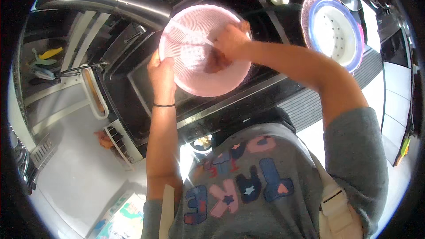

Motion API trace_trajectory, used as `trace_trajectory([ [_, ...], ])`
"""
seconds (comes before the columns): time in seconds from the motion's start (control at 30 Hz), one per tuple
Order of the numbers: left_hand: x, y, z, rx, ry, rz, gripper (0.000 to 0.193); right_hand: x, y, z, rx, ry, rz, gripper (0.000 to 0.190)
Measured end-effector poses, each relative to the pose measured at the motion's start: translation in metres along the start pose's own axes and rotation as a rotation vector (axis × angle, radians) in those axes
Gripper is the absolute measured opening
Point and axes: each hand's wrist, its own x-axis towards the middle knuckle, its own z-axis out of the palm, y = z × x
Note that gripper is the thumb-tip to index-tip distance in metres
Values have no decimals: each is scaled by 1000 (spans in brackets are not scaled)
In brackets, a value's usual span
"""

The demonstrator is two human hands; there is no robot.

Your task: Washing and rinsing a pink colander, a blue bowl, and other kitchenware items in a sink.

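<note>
A round pink mesh colander (189, 83) is tilted over the dark sink (139, 89). On its left rim my left hand (162, 69) is closed, thumb on the inner side. My right hand (232, 41) reaches inside the colander near the right wall; it is blurred, and whether its fingers hold anything cannot be told. From the metal faucet (142, 10) a stream of water runs into the colander beside my right hand. A shadow lies on the mesh below that hand.
At the upper right stands a white basin with holes and a blue rim (312, 26), stacked with pink lacy-edged ware. A ridged grey mat (308, 109) lies along the counter. Left of the sink are a white holder (103, 106) and a slotted rack (124, 149).
</note>
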Motion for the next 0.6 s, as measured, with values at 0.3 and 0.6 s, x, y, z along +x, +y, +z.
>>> trace_trajectory([
  [0.3, -13, -3, 24, -55, 90, -83, 28, 29, -89, -17, 2516, 97, 405, 14],
  [0.6, -31, -14, 36, -47, 56, -86, 29, 65, -58, -30, 2349, 933, 613, 25],
])
